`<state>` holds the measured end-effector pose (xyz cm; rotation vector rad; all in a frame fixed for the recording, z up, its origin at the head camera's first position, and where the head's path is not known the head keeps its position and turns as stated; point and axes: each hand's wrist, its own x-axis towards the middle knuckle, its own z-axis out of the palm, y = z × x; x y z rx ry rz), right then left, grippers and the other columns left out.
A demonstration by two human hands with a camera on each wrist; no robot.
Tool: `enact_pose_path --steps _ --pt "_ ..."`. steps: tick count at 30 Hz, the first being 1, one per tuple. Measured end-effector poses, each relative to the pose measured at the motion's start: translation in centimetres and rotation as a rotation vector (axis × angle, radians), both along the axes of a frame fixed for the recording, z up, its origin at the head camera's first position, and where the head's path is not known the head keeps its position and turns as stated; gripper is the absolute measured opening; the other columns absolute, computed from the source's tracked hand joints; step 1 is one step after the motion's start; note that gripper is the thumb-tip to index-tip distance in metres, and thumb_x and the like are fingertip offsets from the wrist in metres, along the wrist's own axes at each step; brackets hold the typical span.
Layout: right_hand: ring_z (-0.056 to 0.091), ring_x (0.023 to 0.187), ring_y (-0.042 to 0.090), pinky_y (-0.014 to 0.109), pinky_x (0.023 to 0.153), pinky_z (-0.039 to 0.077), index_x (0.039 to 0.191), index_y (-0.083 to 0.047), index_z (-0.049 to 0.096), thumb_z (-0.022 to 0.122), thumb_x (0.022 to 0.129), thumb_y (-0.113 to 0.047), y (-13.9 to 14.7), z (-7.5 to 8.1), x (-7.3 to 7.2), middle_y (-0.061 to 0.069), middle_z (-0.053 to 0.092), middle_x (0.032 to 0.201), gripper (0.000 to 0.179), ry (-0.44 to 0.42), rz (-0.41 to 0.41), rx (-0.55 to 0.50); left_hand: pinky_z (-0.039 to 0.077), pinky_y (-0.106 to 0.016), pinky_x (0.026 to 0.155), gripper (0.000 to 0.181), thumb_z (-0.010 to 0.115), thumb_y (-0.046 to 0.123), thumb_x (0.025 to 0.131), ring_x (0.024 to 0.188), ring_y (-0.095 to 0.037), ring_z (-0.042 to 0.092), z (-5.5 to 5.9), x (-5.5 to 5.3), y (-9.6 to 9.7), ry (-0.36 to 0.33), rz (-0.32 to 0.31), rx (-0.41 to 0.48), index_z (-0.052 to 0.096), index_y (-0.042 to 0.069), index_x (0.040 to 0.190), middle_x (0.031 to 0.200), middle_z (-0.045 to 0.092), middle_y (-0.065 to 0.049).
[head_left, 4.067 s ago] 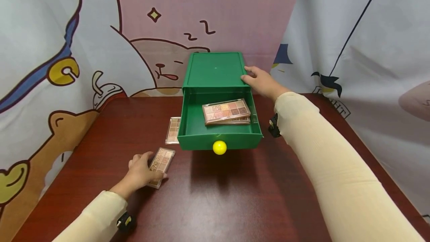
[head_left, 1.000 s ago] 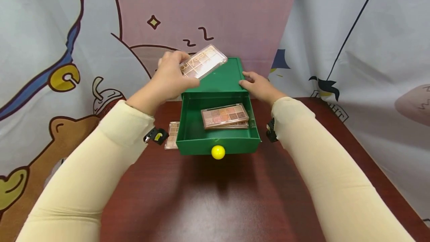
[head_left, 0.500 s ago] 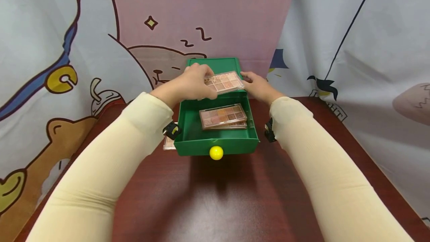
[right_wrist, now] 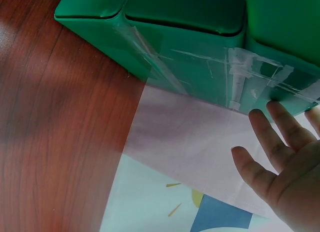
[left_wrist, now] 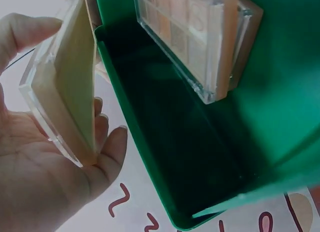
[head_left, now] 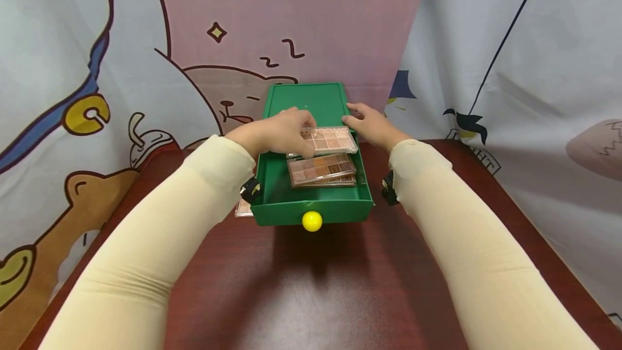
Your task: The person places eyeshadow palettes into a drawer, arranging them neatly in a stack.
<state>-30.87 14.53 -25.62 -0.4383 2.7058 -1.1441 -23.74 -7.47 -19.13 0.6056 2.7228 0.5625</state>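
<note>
My left hand [head_left: 286,131] pinches an eyeshadow palette [head_left: 330,140] with a clear lid, between thumb and fingers. It holds the palette over the back part of the pulled-out green drawer [head_left: 311,213]. In the left wrist view the palette [left_wrist: 62,82] stands tilted beside the drawer's wall. Two more palettes [head_left: 322,169] lie stacked askew inside the drawer. My right hand [head_left: 371,126] rests against the right side of the green cabinet [head_left: 311,99], fingers loosely extended. The right wrist view shows its fingers [right_wrist: 270,137] spread near the taped cabinet side.
Another palette [head_left: 244,208] lies on the dark red table [head_left: 311,296] at the drawer's left, mostly hidden by the drawer and left wrist. A yellow ball knob [head_left: 312,221] juts from the drawer front. A printed cloth [head_left: 359,26] hangs close behind the cabinet.
My left hand picked the palette up from the table's left side, carried it above the cabinet, then lowered it rightward to the drawer. The right hand has stayed at the cabinet's side.
</note>
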Motion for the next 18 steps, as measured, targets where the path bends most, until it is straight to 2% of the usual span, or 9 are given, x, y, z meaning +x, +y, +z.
enact_pose_path --steps 3,10,18 --pt "0.029 0.141 0.035 0.053 0.109 0.029 0.156 -0.016 0.017 0.042 0.102 -0.038 0.0 0.0 0.0 0.018 0.026 0.156 0.063 0.002 -0.006 -0.005 0.036 -0.042 0.098 0.056 0.064 0.018 0.083 0.127 -0.026 0.034 -0.1 0.1 0.0 -0.009 -0.016 -0.001 0.046 0.008 0.135 0.139 0.041 -0.011" --pt "0.031 0.14 0.035 0.051 0.11 0.03 0.155 -0.016 0.017 0.042 0.102 -0.038 -0.1 -0.1 -0.1 0.019 0.029 0.154 0.063 -0.004 -0.021 -0.026 0.039 -0.039 0.093 0.057 0.066 0.018 0.082 0.116 -0.026 0.038 -0.8 -0.1 0.5 -0.015 -0.04 -0.04 0.047 0.008 0.135 0.132 0.042 -0.01" --pt "0.032 0.139 0.035 0.051 0.11 0.029 0.155 -0.016 0.018 0.042 0.101 -0.038 -0.2 0.1 0.0 0.019 0.03 0.154 0.063 -0.002 -0.019 -0.025 0.041 -0.039 0.091 0.06 0.071 0.026 0.083 0.114 -0.025 0.039 -1.5 -0.3 1.5 0.003 -0.069 -0.197 0.049 0.01 0.136 0.133 0.045 -0.01"
